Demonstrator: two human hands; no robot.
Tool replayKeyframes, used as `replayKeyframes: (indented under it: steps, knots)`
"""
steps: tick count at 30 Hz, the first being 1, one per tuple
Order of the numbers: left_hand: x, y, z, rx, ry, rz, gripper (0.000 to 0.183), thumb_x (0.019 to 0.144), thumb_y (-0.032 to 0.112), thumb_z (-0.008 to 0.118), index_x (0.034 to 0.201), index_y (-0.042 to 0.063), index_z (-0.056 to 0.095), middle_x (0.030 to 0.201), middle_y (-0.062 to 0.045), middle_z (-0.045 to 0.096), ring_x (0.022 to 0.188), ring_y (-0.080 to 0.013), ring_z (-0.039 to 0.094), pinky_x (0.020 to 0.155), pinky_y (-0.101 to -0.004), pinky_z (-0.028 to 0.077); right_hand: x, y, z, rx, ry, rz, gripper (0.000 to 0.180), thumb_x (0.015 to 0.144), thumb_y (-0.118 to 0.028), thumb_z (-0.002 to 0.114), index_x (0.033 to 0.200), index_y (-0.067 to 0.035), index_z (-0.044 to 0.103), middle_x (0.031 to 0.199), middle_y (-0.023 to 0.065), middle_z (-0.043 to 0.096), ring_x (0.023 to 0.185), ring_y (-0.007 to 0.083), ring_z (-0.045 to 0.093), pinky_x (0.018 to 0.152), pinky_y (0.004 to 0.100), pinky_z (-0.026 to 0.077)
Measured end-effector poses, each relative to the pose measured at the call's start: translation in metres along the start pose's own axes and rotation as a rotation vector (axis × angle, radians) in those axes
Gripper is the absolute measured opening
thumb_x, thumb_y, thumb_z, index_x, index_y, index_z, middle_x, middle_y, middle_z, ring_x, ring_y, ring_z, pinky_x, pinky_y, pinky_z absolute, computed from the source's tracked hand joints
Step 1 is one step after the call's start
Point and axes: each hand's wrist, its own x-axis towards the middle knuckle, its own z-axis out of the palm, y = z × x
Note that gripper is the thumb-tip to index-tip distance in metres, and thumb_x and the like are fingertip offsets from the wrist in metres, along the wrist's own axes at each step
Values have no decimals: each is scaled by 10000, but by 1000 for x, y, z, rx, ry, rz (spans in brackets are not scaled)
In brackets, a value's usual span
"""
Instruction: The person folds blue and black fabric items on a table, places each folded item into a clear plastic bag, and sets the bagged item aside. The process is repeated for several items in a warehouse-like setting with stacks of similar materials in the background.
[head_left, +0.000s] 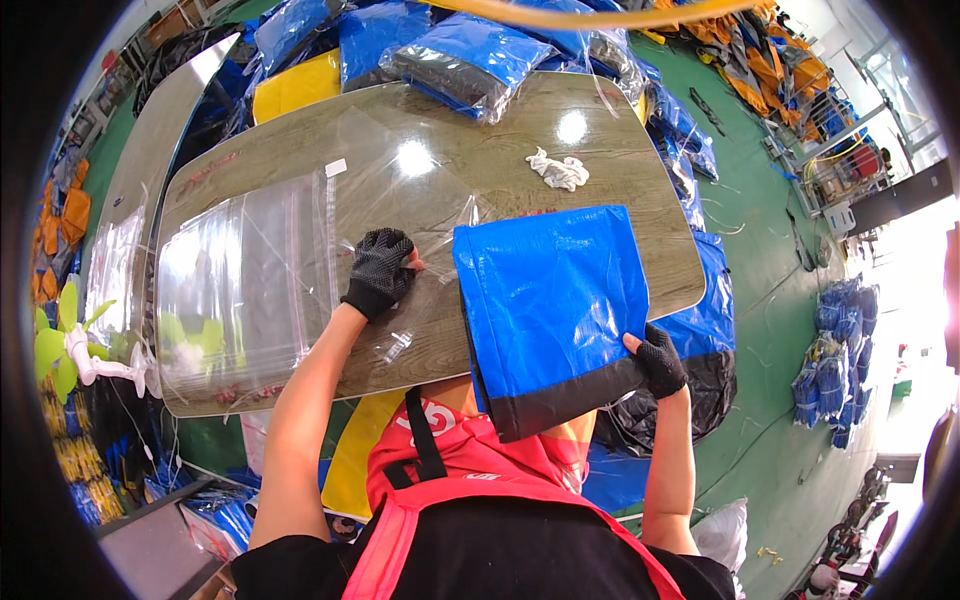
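My right hand (660, 361), in a black fingerless glove, grips the lower right corner of a folded blue and black plastic tarpaulin (551, 292), thumb on top. The tarpaulin hangs over the near edge of the wood-patterned table (630, 225). My left hand (382, 271), in a dotted black glove, is at a clear plastic bag (420, 300) lying left of the tarpaulin. Its fingers are curled; whether they pinch the film is unclear. Left of that hand lies a stack of clear plastic bags (262, 277). A small white label (335, 167) lies above the stack.
A crumpled white cloth (559, 169) lies on the table's far right part. Bagged blue tarpaulins (472, 56) are piled along the far edge. A green-bladed fan (75, 349) stands at the left. Bundled blue goods (834, 360) sit on the green floor at right.
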Motion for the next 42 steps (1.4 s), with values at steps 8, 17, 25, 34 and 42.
replayKeyframes:
  steps: [8,17,25,34,42]
  knots:
    - [4,-10,4,-99,38,-66,160,802,208,611,816,52,582,819,-135,590,842,-340,562,766,-440,433,-4,-9,5,-29,14,-12,358,826,-124,672,1141,32,606,993,47,660,819,112,617,721,260,503]
    - [24,17,-64,-611,-295,-90,170,890,214,608,864,55,556,794,-98,611,761,-209,594,716,-322,464,-3,46,102,-239,-371,281,541,785,-316,754,1199,-11,584,1163,65,599,1069,209,555,907,343,448]
    - [-19,68,-79,14,17,50,186,850,222,640,976,90,608,1068,-117,625,988,-326,597,863,-399,471,215,-49,89,-1024,537,-776,342,894,-319,554,1194,-154,549,924,183,649,899,386,617,753,481,485]
    - [-19,76,-80,-1,-4,43,223,843,222,646,1008,81,594,1052,-130,621,975,-344,590,846,-421,467,228,-59,142,-663,-155,-442,622,763,-534,702,1099,-22,590,917,129,650,870,226,597,819,334,467]
    - [-34,70,-88,88,1,-61,355,810,223,664,1105,42,585,1132,-174,594,1083,-381,534,999,-477,371,174,-71,96,154,-431,34,200,891,-278,635,924,-113,528,1186,86,600,968,192,631,756,368,518]
